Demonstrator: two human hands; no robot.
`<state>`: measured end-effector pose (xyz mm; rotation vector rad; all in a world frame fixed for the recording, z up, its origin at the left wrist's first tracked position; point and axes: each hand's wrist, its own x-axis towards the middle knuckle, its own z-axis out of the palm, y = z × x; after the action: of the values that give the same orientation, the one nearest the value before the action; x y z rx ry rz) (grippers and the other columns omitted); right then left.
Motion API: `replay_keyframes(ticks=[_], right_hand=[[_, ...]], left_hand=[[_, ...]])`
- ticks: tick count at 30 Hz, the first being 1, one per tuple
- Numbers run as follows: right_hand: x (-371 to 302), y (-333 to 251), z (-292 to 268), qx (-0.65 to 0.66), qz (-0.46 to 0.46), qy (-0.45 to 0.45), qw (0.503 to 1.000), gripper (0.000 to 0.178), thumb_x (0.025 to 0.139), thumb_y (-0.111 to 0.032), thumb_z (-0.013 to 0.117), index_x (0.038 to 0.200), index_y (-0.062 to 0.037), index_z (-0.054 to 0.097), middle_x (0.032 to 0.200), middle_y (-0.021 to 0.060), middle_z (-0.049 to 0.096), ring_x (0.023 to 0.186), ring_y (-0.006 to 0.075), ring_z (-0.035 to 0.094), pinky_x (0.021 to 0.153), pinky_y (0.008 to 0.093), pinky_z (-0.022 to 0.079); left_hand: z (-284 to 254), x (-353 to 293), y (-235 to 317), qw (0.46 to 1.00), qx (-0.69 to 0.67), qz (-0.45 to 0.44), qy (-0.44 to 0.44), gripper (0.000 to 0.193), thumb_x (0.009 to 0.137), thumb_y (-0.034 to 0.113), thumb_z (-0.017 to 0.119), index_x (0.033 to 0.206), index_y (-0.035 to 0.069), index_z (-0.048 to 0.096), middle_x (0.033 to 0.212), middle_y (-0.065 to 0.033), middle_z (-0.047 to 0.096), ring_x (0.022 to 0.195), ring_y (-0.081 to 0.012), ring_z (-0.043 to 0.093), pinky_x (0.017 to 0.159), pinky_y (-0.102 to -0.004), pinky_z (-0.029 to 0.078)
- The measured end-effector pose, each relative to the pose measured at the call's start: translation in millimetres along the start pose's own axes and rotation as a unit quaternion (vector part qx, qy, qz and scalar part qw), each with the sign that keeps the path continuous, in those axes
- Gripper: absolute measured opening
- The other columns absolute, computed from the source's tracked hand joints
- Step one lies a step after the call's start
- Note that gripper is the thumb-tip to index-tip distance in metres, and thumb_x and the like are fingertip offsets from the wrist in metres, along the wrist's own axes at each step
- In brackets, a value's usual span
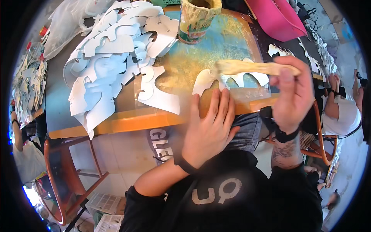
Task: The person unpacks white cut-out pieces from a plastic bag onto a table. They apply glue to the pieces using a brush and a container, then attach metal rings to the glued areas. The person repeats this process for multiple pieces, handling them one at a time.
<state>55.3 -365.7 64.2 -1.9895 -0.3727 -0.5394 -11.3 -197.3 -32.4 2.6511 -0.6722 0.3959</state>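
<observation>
My left hand (209, 125) lies flat, fingers stretched, with its fingertips pressing the near edge of a white cut-out piece (202, 80) with scalloped notches. In my right hand (292, 94) is a brush (253, 68), coated in yellowish glue and held level over that piece. The brush's left end is blurred and covers part of the piece; I cannot tell whether it touches. Another white cut-out (160, 94) rests to the left of my left hand. Behind the brush stands a can (190, 29) crusted with dried glue.
White cut-outs form a large heap (106, 63) on the table's left. A clear plastic bag (65, 29) is behind it. A pink bin (278, 19) stands at the back right, near more cut-outs (280, 51). An orange-framed chair (63, 181) is at lower left. Other people (342, 112) sit at the right.
</observation>
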Motion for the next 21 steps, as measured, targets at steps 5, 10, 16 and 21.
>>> replay_keyframes(ticks=[5,10,16,21], right_hand=[[0.1,-2.1,0.8,-0.129,-0.037,-0.092,0.987,0.019,0.104,-0.014,0.061,0.115,0.0015,0.064,0.099,0.0107,0.07,0.08,0.0159,0.066,0.068,0.029,0.051],[0.0,-9.8,36.7,-0.071,-0.145,-0.147,0.976,0.019,0.101,-0.013,0.065,0.114,0.0015,0.064,0.103,0.0115,0.071,0.084,0.0168,0.067,0.07,0.0296,0.052],[0.8,-26.9,20.4,-0.055,-0.091,-0.071,0.992,0.023,0.105,-0.015,0.06,0.116,0.0046,0.063,0.101,0.0086,0.069,0.08,0.0069,0.061,0.069,0.0224,0.048],[7.4,-14.3,10.2,-0.098,-0.073,-0.083,0.989,0.016,0.104,-0.012,0.061,0.112,0.0006,0.066,0.093,0.006,0.068,0.076,0.007,0.061,0.067,0.023,0.048]], left_hand=[[-2.2,1.7,-3.0,0.999,-0.044,0.002,0.019,0.074,0.087,0.048,0.069,0.14,-0.001,0.055,0.15,-0.0189,0.053,0.141,-0.0341,0.048,0.117,-0.0596,0.031],[-1.0,3.2,-4.2,0.998,-0.048,0.022,0.032,0.067,0.09,0.047,0.066,0.134,-0.002,0.06,0.144,-0.0226,0.055,0.139,-0.0368,0.049,0.116,-0.0625,0.032],[-5.0,1.0,-5.6,0.997,-0.073,0.008,0.015,0.072,0.088,0.052,0.068,0.134,-0.002,0.059,0.146,-0.0215,0.054,0.14,-0.0347,0.048,0.115,-0.0654,0.031],[-13.1,3.7,-0.8,0.998,-0.061,-0.004,-0.001,0.075,0.087,0.056,0.067,0.135,-0.001,0.059,0.146,-0.0193,0.054,0.142,-0.0328,0.046,0.114,-0.0708,0.028]])
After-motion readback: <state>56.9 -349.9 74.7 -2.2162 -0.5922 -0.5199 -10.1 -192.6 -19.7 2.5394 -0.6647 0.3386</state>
